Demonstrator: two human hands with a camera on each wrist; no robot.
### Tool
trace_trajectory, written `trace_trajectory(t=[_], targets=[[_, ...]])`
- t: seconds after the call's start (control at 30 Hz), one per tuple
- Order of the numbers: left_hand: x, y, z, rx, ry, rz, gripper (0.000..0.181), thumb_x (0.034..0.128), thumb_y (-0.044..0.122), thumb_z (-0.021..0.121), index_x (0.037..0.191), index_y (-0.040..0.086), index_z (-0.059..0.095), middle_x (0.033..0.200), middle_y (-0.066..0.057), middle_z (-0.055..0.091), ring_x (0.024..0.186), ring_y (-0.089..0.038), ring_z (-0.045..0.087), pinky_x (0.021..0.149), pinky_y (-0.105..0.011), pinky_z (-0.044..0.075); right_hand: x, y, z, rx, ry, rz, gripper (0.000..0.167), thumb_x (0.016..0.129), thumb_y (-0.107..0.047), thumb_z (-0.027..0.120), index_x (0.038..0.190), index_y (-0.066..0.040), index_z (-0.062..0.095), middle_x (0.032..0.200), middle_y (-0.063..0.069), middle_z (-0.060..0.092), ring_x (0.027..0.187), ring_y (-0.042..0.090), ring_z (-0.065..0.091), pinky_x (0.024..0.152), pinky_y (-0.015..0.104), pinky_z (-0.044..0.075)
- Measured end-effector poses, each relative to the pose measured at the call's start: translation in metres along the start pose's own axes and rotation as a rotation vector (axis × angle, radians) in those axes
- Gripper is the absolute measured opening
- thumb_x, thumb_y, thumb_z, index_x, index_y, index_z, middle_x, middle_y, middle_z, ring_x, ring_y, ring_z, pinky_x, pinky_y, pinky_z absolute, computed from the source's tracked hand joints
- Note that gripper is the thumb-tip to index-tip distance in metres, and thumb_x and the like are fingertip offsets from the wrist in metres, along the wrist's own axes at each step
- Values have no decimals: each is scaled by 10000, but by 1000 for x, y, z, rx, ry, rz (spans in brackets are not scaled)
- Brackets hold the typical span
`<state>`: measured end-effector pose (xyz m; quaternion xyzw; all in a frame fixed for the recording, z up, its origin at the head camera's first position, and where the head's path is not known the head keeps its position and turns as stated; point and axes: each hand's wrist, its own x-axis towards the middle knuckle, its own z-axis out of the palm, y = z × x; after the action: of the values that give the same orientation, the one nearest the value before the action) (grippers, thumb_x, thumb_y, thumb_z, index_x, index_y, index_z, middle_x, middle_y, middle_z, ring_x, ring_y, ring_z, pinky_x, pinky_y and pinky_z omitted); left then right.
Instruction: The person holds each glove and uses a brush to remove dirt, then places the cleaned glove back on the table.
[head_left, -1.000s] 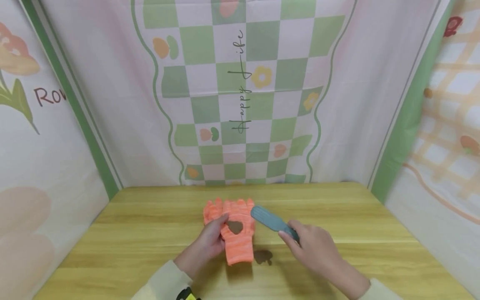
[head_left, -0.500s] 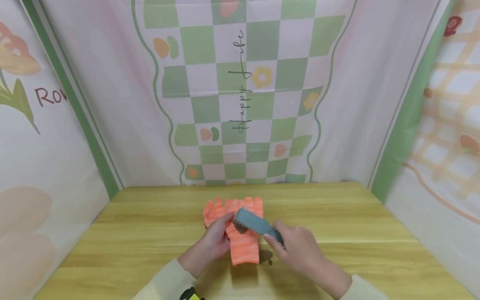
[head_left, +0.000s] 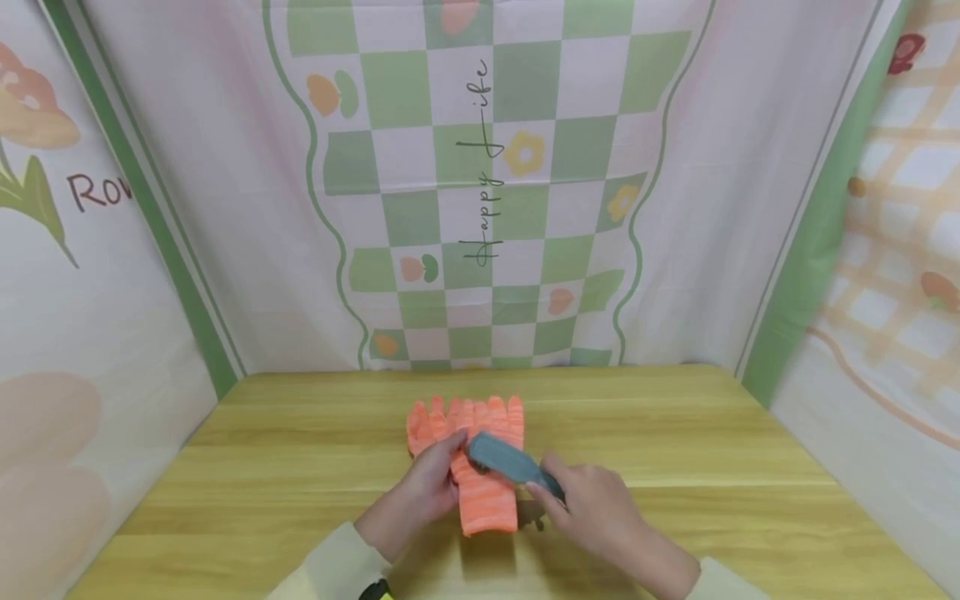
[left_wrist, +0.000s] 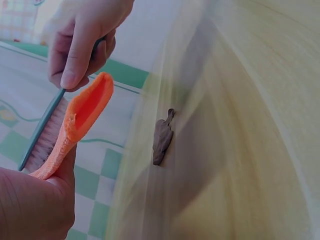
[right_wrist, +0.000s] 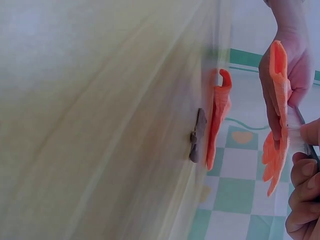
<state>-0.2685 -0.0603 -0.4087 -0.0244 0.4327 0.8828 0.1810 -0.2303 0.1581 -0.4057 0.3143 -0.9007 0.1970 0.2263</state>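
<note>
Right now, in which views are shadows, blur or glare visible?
Head view: mostly clear, soft shadows on the table below the held glove; left wrist view: dimmer, table blurred in places, with dark shadow bands; right wrist view: also dim, table blurred, a faint glare patch at upper left.

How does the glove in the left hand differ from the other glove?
The held glove is raised off the table in the left hand, while the other glove lies on the table. The brush, gripped by the right hand, has its bristles against the held glove; the other glove has no brush on it. Both are orange.
</note>
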Motion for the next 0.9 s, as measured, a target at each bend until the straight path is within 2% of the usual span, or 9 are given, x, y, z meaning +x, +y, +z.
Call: trace_trajectory(t=[0.2,0.5,0.73,0.9], targets=[[-1,-2,-4,28,5,-1,502,1074,218,327,1448,-93,202,1224,-136,587,1214,-253,523,1050,-411,392,-6,1,-2,7,-30,24,203,955,-316,629,851,-170,536,550,-179,327,448,-46,276,397,164,278],[-1,0,-6,13,0,11,501,1074,212,314,1452,-95,195,1424,-228,409,1350,-330,358,1076,-427,355,-16,7,-6,-30,-45,59,194,953,-333,631,861,-185,545,572,-178,338,466,-29,283,413,173,280],[-2,1,-8,18,18,7,480,1075,217,330,1440,-86,252,1301,-153,532,1279,-283,458,1055,-420,385,-20,10,-10,-60,-36,53,182,947,-327,640,898,-160,586,567,-175,310,472,-32,241,409,169,242],[-3,3,-10,8,0,21,447,1073,211,327,1407,-83,274,1128,-89,615,1129,-215,567,1052,-418,388,-23,13,-13,-81,-37,71,173,933,-297,660,898,-144,590,556,-171,287,470,-30,220,409,170,232]])
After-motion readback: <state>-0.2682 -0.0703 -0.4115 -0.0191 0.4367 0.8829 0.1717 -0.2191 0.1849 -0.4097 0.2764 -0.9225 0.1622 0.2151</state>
